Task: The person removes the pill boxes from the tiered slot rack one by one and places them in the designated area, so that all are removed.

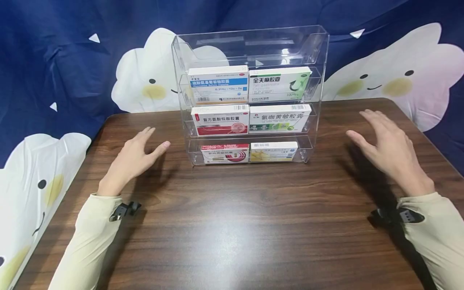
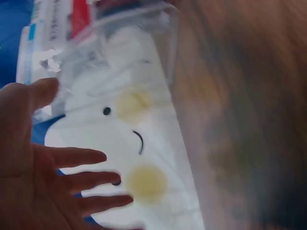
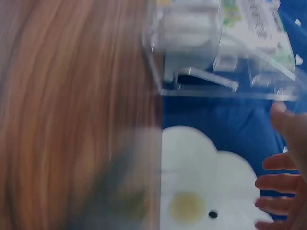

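A clear acrylic rack [image 1: 250,137] with stepped tiers stands toward the back of the table. Its lower three tiers each carry two medicine boxes: a blue-and-white box [image 1: 218,85] beside a green-and-white box [image 1: 280,85], a red-and-white box [image 1: 220,121] beside a white box with green pictures [image 1: 279,119], and at the bottom a red box [image 1: 225,154] beside a yellow-and-white box [image 1: 273,153]. My left hand [image 1: 132,157] is held left of the rack, fingers extended and thumb apart. On the right side, my right hand [image 1: 389,149] is spread likewise, holding nothing.
The rack's top tier [image 1: 250,44] holds no box. Dark wood-grain covers the table [image 1: 224,213], and a blue cloth [image 1: 72,24] with white cloud figures hangs behind and beside it. Each sleeve bears a black wrist camera, such as the left one [image 1: 123,210].
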`<act>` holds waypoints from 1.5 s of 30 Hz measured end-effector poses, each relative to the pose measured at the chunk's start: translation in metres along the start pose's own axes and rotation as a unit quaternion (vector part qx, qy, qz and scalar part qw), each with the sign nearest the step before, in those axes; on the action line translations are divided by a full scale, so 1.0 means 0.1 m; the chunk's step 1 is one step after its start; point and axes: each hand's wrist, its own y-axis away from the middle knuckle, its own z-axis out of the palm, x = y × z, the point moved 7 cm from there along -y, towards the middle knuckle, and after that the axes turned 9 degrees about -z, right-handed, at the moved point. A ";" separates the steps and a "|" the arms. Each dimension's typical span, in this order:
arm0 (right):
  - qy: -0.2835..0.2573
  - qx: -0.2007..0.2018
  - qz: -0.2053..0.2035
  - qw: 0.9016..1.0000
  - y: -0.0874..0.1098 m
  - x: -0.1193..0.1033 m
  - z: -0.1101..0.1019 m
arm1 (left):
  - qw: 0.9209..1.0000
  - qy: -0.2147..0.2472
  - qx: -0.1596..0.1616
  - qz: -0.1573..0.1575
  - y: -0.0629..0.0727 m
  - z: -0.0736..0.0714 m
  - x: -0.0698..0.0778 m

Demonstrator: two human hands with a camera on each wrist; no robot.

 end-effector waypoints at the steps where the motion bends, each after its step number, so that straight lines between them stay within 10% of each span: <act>1: -0.008 0.024 -0.017 1.000 -0.01 -0.08 -0.02 | 1.000 0.019 0.004 0.009 -0.01 -0.01 0.05; 13: -0.060 0.164 -0.159 0.972 -0.16 -0.73 -0.04 | 0.993 0.112 0.029 0.011 -0.06 0.02 0.40; 45: -0.073 0.023 -0.244 0.967 -0.24 -1.23 0.48 | 0.981 0.188 0.013 0.045 -0.10 0.24 0.64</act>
